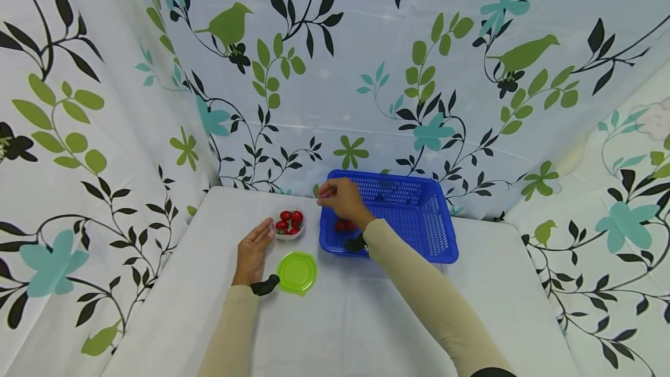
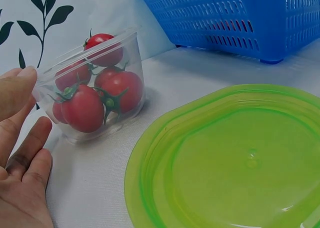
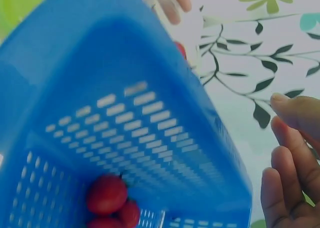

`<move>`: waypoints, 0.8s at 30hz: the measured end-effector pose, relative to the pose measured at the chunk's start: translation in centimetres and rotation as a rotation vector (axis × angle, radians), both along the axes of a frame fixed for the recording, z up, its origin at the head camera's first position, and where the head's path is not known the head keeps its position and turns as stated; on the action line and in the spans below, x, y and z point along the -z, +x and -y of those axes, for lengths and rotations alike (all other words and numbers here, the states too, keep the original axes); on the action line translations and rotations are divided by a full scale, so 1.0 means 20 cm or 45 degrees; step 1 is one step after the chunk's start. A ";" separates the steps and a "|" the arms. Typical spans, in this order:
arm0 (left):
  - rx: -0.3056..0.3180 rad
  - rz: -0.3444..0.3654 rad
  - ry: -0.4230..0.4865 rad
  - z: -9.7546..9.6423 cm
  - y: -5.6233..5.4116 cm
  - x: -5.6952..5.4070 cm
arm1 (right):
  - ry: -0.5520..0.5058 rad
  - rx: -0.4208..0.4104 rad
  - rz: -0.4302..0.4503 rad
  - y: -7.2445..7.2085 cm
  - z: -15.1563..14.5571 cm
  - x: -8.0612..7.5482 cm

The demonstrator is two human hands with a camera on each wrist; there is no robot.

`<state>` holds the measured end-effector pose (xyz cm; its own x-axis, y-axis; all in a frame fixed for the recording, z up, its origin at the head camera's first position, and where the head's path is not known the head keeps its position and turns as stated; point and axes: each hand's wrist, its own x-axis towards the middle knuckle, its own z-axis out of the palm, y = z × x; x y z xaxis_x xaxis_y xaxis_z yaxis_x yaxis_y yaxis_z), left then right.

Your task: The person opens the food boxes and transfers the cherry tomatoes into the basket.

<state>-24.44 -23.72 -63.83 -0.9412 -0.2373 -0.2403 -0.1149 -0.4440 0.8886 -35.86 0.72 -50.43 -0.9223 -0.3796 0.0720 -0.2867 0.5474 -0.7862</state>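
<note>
At least 4 red tomatoes, there they sit in the clear tub on the white desk! Left hand at the tub's 8 o'clock, grip pinched on the rim. Green lid at 6 o'clock. Out at 2 o'clock hovers the right hand, fingers loosely bent, thumb apart, no fruit visible there. And at 3 o'clock, the blue basket, 3 loose tomatoes showing towards its 9 o'clock side. My call on technique: light pressure on that thin wall, fruit taken by the body rather than the stalk, fingertips lifted clear of the basket's edge.
</note>
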 end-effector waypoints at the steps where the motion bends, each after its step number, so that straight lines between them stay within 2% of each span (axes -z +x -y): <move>1: 0.000 0.001 0.002 0.00 0.00 0.00 | 0.003 -0.001 -0.007 0.00 0.02 0.00; 6: -0.005 -0.001 0.005 0.01 0.01 -0.01 | 0.033 0.001 -0.035 0.02 0.09 0.02; 16: -0.019 -0.013 0.017 0.01 0.01 -0.01 | 0.029 0.022 -0.004 0.04 0.22 0.07; 21: -0.019 0.006 0.017 0.01 0.01 -0.02 | 0.110 0.051 0.030 0.06 0.29 0.08; 24: -0.021 0.011 0.022 0.00 0.00 -0.01 | 0.166 0.059 0.014 0.06 0.32 0.10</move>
